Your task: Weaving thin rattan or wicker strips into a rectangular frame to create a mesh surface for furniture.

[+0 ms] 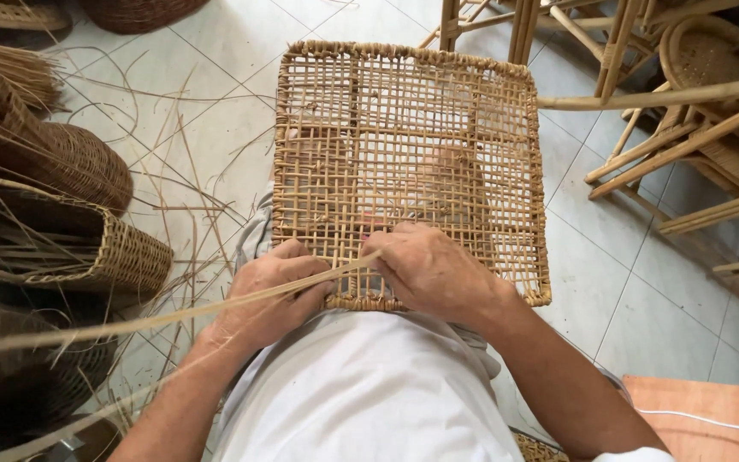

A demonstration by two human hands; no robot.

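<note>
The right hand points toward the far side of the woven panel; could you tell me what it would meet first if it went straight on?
The right hand already rests on the woven cane panel, so going straight on it would probably slide along that open weave toward the far rim; depth is uncertain.

Wicker workshop: woven baskets [62, 171], rattan frames [686, 128], loose strands [173, 171].

The floor [215, 77] is made of big pale tiles with thin dark lines between them. Loose thin strips [183, 184] lie scattered on it. Dark woven baskets [62, 171] are piled along the left side. Bare cane chair frames [686, 128] stand at the top right. An orange-brown board [703, 419] sits in the bottom right corner. Soft daylight fills the room.
</note>
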